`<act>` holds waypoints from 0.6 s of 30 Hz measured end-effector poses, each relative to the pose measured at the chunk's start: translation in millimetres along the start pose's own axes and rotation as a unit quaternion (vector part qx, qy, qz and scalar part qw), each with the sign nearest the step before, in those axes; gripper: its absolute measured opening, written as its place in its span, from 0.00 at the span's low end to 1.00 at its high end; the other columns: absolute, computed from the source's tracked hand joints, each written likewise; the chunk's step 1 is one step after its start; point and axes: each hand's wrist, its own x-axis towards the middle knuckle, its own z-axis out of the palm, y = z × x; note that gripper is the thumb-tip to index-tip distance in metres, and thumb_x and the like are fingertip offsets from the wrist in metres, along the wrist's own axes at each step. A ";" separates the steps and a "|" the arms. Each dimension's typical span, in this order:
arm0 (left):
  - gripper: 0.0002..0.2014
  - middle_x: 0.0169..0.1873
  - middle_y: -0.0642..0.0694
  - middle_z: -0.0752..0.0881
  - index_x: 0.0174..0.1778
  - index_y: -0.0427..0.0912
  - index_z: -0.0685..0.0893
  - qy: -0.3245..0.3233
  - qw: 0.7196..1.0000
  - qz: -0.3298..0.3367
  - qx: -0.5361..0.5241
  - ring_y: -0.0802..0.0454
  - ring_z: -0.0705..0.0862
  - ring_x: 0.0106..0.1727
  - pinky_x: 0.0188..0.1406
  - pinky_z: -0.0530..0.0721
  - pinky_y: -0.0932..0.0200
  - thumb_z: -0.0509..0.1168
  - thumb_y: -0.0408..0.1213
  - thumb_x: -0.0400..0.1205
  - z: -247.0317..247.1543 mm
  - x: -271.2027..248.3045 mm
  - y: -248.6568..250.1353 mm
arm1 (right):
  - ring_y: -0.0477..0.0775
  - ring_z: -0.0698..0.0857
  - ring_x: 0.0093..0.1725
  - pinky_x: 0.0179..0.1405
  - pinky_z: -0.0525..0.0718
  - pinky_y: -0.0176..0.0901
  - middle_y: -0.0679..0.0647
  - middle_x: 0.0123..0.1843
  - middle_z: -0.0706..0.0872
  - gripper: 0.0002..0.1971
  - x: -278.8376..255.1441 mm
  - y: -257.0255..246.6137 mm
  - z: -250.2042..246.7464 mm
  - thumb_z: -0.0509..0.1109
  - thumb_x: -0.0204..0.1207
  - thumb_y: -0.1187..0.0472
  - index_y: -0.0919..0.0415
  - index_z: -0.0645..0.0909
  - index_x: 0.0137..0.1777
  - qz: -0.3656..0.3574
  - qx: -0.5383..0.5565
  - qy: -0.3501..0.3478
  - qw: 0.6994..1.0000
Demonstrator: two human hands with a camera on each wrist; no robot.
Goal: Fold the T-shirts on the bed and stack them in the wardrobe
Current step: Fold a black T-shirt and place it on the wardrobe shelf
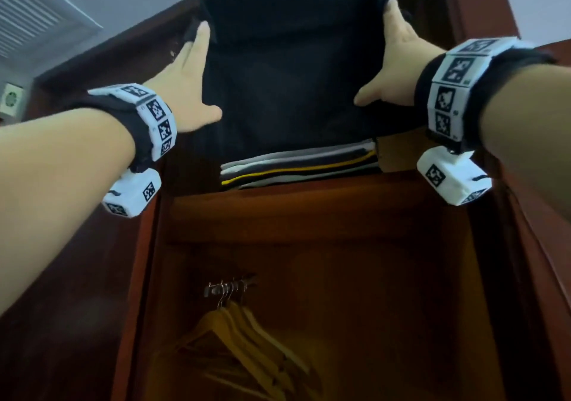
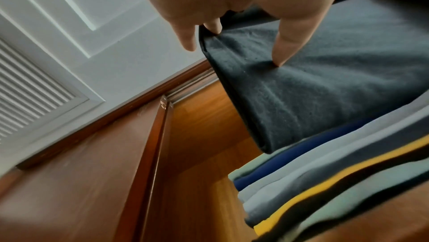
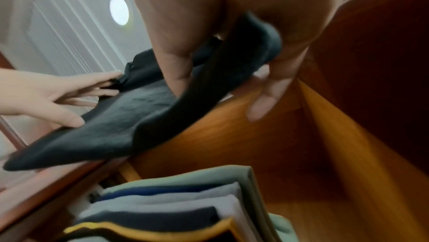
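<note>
Fingers: our left hand (image 1: 188,91) has its thumb (image 2: 287,47) under the dark folded T-shirt (image 1: 287,70) and its fingers along the shirt's left edge, so we count it as holding the shirt. Our right hand (image 1: 392,70) grips the right edge, thumb on one face and fingers on the other, with the cloth bunched between them in the right wrist view.
Task item: the dark T-shirt is held up in the air between both hands, above the stack of folded shirts (image 1: 299,165) and apart from it, at the mouth of the upper compartment.
Counts: one shirt in hand. One stack on the shelf; we see layers of grey, pale green, navy, black and a yellow stripe, and the exact number of shirts we cannot tell. Several wooden hangers (image 1: 234,339) hang on one rail (image 1: 228,286); the count is unclear. Two wristbands with black-and-white markers, one on each arm.
Surface: the stack lies on the wardrobe shelf (image 1: 309,190), reddish-brown wood, with the hanger space below it.
Room: a white ceiling with a slatted vent (image 1: 34,26) to the left, a round ceiling light (image 3: 119,10) in the right wrist view, and the wardrobe's top trim running against the ceiling.
Writing: nothing we can read; the marker squares are patterns only.
</note>
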 end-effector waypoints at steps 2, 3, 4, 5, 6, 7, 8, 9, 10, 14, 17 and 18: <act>0.59 0.90 0.47 0.48 0.86 0.60 0.29 0.008 1.000 0.007 -0.006 0.32 0.79 0.72 0.71 0.79 0.35 0.75 0.44 0.79 15.8 15.4 -13.1 | 0.64 0.72 0.81 0.73 0.77 0.60 0.50 0.91 0.55 0.68 10.1 -7.2 7.4 0.86 0.67 0.54 0.45 0.31 0.89 0.009 -0.026 0.006 1.000; 0.59 0.90 0.47 0.48 0.86 0.60 0.29 0.012 1.000 0.009 -0.009 0.32 0.78 0.74 0.71 0.79 0.36 0.75 0.44 0.79 23.1 23.2 -20.3 | 0.65 0.73 0.80 0.71 0.77 0.60 0.51 0.90 0.57 0.67 14.0 -10.7 11.1 0.86 0.67 0.54 0.45 0.32 0.89 0.013 -0.040 0.012 0.999; 0.60 0.90 0.45 0.46 0.86 0.60 0.29 0.018 1.000 0.008 -0.012 0.31 0.74 0.79 0.73 0.77 0.37 0.75 0.44 0.79 30.1 31.0 -27.7 | 0.66 0.75 0.78 0.69 0.79 0.59 0.52 0.90 0.59 0.67 17.1 -14.9 14.6 0.85 0.68 0.54 0.44 0.33 0.89 0.017 -0.052 0.018 0.998; 0.60 0.91 0.44 0.45 0.86 0.60 0.29 0.024 1.000 0.008 -0.017 0.33 0.69 0.83 0.75 0.75 0.38 0.75 0.44 0.79 36.8 38.7 -35.7 | 0.66 0.77 0.76 0.66 0.80 0.58 0.53 0.89 0.61 0.66 20.4 -18.7 18.3 0.85 0.68 0.55 0.43 0.34 0.89 0.019 -0.063 0.024 0.998; 0.60 0.90 0.42 0.45 0.86 0.60 0.28 0.027 0.999 0.012 -0.025 0.34 0.66 0.85 0.78 0.73 0.39 0.75 0.44 0.79 43.2 45.5 -42.8 | 0.67 0.79 0.74 0.63 0.81 0.57 0.54 0.88 0.64 0.65 23.2 -22.6 21.7 0.85 0.69 0.55 0.42 0.34 0.89 0.021 -0.076 0.031 0.996; 0.60 0.90 0.41 0.45 0.86 0.60 0.28 0.027 0.999 0.020 -0.037 0.35 0.64 0.86 0.79 0.72 0.40 0.76 0.44 0.79 49.7 51.7 -50.1 | 0.67 0.80 0.72 0.61 0.82 0.56 0.55 0.87 0.65 0.64 25.7 -26.6 25.0 0.85 0.69 0.55 0.42 0.35 0.89 0.026 -0.090 0.038 0.995; 0.61 0.90 0.40 0.45 0.86 0.61 0.28 0.027 0.998 0.029 -0.051 0.36 0.64 0.86 0.80 0.72 0.40 0.76 0.44 0.78 56.2 57.3 -57.0 | 0.68 0.81 0.71 0.59 0.82 0.56 0.56 0.86 0.67 0.64 26.9 -31.1 28.2 0.85 0.69 0.54 0.42 0.35 0.89 0.032 -0.103 0.043 0.993; 0.61 0.90 0.39 0.46 0.86 0.62 0.28 0.029 0.997 0.037 -0.065 0.36 0.65 0.86 0.80 0.72 0.40 0.76 0.44 0.78 62.0 63.0 -63.6 | 0.68 0.82 0.69 0.58 0.83 0.56 0.57 0.86 0.68 0.64 28.9 -35.5 30.8 0.85 0.69 0.54 0.42 0.36 0.89 0.041 -0.112 0.050 0.992; 0.61 0.90 0.39 0.46 0.85 0.62 0.28 0.030 0.995 0.047 -0.079 0.36 0.67 0.85 0.79 0.73 0.39 0.76 0.44 0.77 67.5 67.9 -69.3 | 0.68 0.83 0.68 0.58 0.83 0.57 0.57 0.85 0.70 0.64 31.1 -40.0 33.9 0.85 0.69 0.54 0.41 0.36 0.89 0.049 -0.118 0.056 0.990; 0.59 0.90 0.40 0.50 0.87 0.61 0.31 0.035 0.988 0.072 -0.129 0.37 0.69 0.84 0.78 0.75 0.39 0.75 0.44 0.77 85.7 76.6 -87.4 | 0.66 0.84 0.66 0.60 0.85 0.58 0.57 0.80 0.77 0.62 37.5 -58.0 45.9 0.85 0.68 0.54 0.38 0.40 0.89 0.074 -0.121 0.071 0.987; 0.57 0.90 0.42 0.52 0.87 0.64 0.33 0.031 0.984 0.076 -0.156 0.35 0.70 0.83 0.75 0.77 0.38 0.74 0.45 0.79 94.8 77.3 -101.3 | 0.63 0.82 0.70 0.67 0.82 0.57 0.52 0.82 0.74 0.61 40.9 -69.2 51.3 0.86 0.66 0.52 0.38 0.45 0.89 0.093 -0.105 0.066 0.988; 0.56 0.90 0.43 0.52 0.86 0.65 0.34 0.027 0.983 0.078 -0.164 0.35 0.71 0.83 0.75 0.78 0.38 0.74 0.45 0.79 96.9 77.2 -105.4 | 0.61 0.81 0.71 0.69 0.81 0.57 0.51 0.82 0.75 0.60 43.0 -71.0 52.0 0.87 0.65 0.51 0.39 0.48 0.89 0.093 -0.095 0.062 0.989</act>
